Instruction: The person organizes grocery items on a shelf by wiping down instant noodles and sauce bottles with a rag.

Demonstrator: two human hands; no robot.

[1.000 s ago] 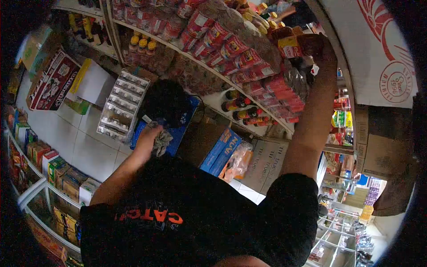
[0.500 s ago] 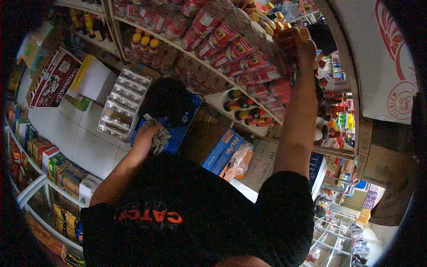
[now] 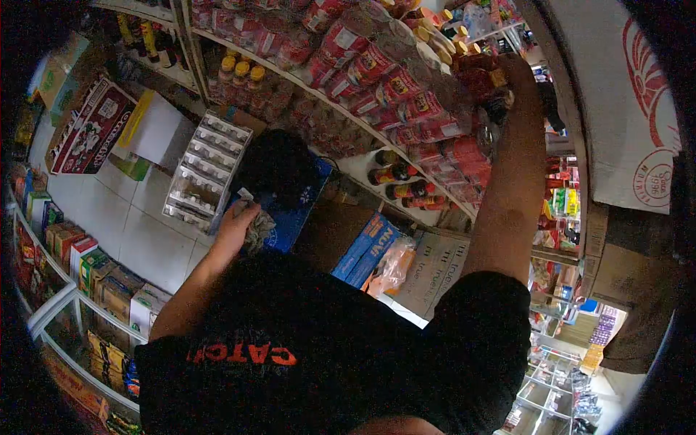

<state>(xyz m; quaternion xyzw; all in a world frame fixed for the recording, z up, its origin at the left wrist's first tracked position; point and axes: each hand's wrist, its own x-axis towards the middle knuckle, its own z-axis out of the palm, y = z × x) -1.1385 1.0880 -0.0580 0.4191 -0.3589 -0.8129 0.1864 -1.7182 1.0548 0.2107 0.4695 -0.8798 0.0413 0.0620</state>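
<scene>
My left hand (image 3: 235,226), low at the left, is closed around a crumpled grey cloth (image 3: 257,227) above a blue box (image 3: 293,221). Stretched up to the upper shelf, my right hand (image 3: 516,75) has its fingers curled around what looks like a reddish-brown bottle (image 3: 475,78). Dim light and the hand itself hide part of that bottle. Yellow-capped bottles (image 3: 438,43) lie close beyond it. Red-labelled packs (image 3: 399,85), wrapped in clear plastic, fill the shelf to the left of my right hand.
Dark sauce bottles (image 3: 409,190) stand on the lower shelf. A tray of small white-topped bottles (image 3: 208,170), a blue Nuvo box (image 3: 370,250) and a brown carton (image 3: 428,272) sit below. A glass display case (image 3: 72,312) runs along the left; a large white carton (image 3: 631,109) is at the right.
My right hand has shifted slightly right and downward, still at the upper shelf with the bottle. The left hand with the cloth stays nearly in place. The view has tilted a little.
</scene>
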